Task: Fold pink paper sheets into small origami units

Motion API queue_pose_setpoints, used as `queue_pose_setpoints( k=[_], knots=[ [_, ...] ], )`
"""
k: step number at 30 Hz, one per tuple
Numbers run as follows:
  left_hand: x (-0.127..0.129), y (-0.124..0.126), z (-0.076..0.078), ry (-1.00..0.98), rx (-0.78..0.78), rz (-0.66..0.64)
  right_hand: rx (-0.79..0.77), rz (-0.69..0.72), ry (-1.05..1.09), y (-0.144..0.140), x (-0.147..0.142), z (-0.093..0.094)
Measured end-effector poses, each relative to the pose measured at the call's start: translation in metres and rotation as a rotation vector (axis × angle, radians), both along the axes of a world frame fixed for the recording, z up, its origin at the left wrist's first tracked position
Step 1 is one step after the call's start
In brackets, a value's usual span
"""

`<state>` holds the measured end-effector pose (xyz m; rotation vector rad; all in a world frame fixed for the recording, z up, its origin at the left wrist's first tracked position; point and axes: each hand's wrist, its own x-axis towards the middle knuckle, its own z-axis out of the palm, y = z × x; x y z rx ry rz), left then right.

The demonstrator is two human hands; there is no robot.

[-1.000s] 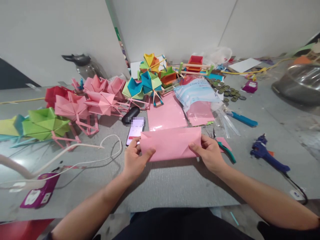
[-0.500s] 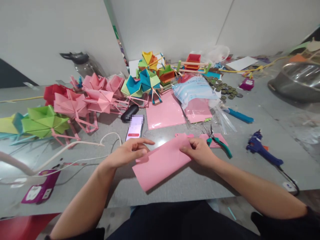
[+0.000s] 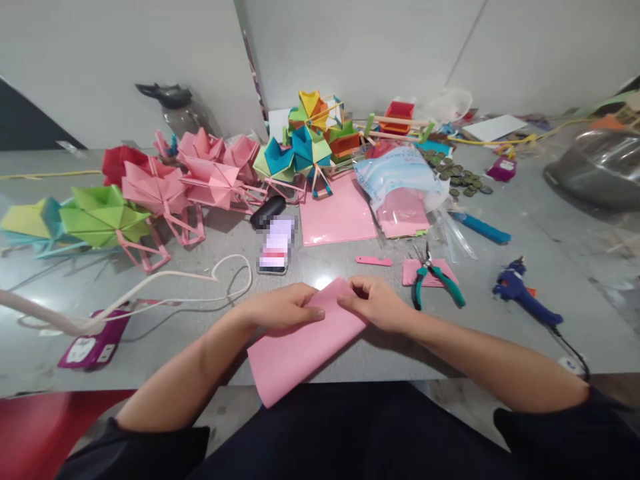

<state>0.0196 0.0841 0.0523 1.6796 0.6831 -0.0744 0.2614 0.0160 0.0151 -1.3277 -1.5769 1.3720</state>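
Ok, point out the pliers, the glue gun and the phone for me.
pliers (image 3: 434, 278): head view, on the green handles.
glue gun (image 3: 520, 297): head view, middle of the blue body.
phone (image 3: 276, 245): head view, centre of the screen.

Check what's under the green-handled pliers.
The pliers lie on a small pink paper piece on the grey table. Whatever the pliers cover beyond that paper is hidden.

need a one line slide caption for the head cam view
Both hands, left hand and right hand, press a folded pink paper on the grey table.
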Motion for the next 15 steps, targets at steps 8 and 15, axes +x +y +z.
queue_pose_setpoints(
  k=[8, 15],
  knots=[
    [0.006, -0.008, -0.002, 0.029, -0.012, 0.064, -0.005, -0.066, 0.022, 0.002, 0.004, -0.009],
    [0.009, -0.012, -0.009, 0.065, -0.045, 0.037, -0.014, -0.11, 0.052, -0.005, 0.002, -0.012]
  ],
)
